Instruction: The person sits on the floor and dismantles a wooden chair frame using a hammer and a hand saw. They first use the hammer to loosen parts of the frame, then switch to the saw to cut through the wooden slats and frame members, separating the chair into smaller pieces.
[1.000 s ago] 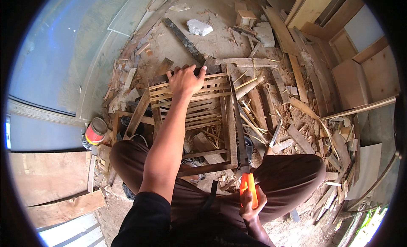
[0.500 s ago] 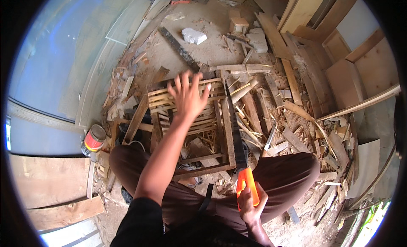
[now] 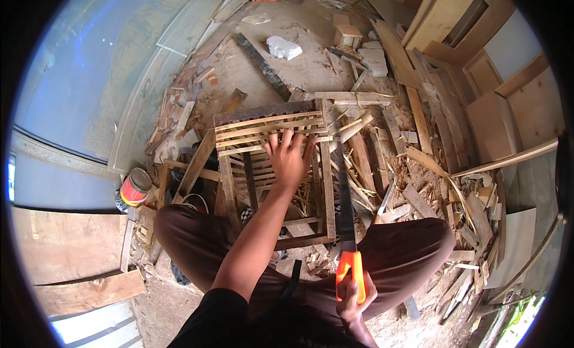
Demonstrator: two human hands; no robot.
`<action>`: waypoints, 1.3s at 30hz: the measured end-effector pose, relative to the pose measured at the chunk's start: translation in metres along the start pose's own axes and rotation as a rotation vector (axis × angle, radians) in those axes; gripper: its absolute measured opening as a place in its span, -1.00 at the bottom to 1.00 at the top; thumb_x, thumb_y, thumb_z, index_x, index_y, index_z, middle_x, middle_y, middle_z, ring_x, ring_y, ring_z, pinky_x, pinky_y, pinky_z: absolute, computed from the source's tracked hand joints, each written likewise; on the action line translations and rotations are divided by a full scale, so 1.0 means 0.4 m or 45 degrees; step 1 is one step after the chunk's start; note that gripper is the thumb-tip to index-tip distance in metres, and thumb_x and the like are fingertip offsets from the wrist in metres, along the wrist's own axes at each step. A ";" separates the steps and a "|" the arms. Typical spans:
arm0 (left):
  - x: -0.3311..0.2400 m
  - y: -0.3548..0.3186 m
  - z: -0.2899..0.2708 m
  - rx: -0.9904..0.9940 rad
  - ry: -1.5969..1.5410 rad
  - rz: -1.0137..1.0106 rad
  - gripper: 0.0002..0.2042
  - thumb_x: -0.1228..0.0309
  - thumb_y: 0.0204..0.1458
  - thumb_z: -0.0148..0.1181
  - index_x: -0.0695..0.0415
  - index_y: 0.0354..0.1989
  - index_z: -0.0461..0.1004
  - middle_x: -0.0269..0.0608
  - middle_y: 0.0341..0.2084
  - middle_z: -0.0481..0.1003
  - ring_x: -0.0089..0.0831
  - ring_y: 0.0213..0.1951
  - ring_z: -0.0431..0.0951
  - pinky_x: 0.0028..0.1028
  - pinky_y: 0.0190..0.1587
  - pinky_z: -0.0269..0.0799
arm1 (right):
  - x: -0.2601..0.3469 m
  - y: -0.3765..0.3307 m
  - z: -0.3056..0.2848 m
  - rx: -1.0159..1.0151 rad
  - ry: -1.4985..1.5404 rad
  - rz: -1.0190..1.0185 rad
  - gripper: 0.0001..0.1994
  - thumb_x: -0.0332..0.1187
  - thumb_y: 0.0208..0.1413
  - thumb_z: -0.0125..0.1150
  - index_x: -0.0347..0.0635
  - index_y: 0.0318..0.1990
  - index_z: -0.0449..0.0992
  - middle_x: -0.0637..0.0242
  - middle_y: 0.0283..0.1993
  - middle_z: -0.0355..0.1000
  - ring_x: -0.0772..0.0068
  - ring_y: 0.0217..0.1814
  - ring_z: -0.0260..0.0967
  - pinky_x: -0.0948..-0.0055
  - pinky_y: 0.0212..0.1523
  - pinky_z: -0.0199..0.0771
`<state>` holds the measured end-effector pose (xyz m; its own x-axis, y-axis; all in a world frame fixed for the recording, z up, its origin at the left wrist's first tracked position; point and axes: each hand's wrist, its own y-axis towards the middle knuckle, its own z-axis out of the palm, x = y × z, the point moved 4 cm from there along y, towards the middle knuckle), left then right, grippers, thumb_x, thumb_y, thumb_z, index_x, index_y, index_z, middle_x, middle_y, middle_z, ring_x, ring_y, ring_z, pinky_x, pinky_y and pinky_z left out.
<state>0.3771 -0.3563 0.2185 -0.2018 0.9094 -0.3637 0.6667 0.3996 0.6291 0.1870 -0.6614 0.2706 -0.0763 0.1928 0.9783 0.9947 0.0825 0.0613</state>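
Observation:
A wooden frame [image 3: 327, 192] with thin wooden slats [image 3: 239, 134] across its top stands between my knees. On the slats lies my left hand [image 3: 291, 162], its fingers bent over one slat near the frame's right side. My right hand [image 3: 357, 297] is closed round the orange handle of a hand saw [image 3: 345, 213]. The saw's dark blade points away from me, along the frame's right side, and its far end is by the slat ends. Whether the teeth touch a slat I cannot tell.
Scrap wood and split strips [image 3: 365, 162] lie to the right of the frame. A paint can [image 3: 136, 188] stands at the left, near a bluish panel [image 3: 66, 79]. Farther off are a dark plank [image 3: 262, 66] and a white block [image 3: 283, 48]. Boards [image 3: 490, 121] lean at the right.
My left hand has come down from above the far slats to a nearer slat, its spread fingers now bent. The saw has shifted slightly and its blade shows flatter. The view has moved a little.

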 end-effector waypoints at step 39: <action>0.023 -0.019 0.008 -0.226 -0.036 0.107 -0.72 0.12 -0.11 0.61 -0.13 -0.37 0.59 -0.41 -0.27 0.40 -0.20 -0.09 0.38 -0.15 0.00 0.21 | -0.162 0.299 0.189 0.182 0.379 -0.023 -0.63 -0.11 0.44 0.09 -0.20 -0.36 0.38 0.60 -0.56 0.21 0.74 -0.55 0.08 0.58 -0.53 0.01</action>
<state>0.3725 -0.3515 0.2080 -0.1293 0.9377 -0.3224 0.5431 0.3390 0.7682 0.3057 -0.5902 0.1995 -0.0495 -0.1028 0.9935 0.9721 0.2235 0.0715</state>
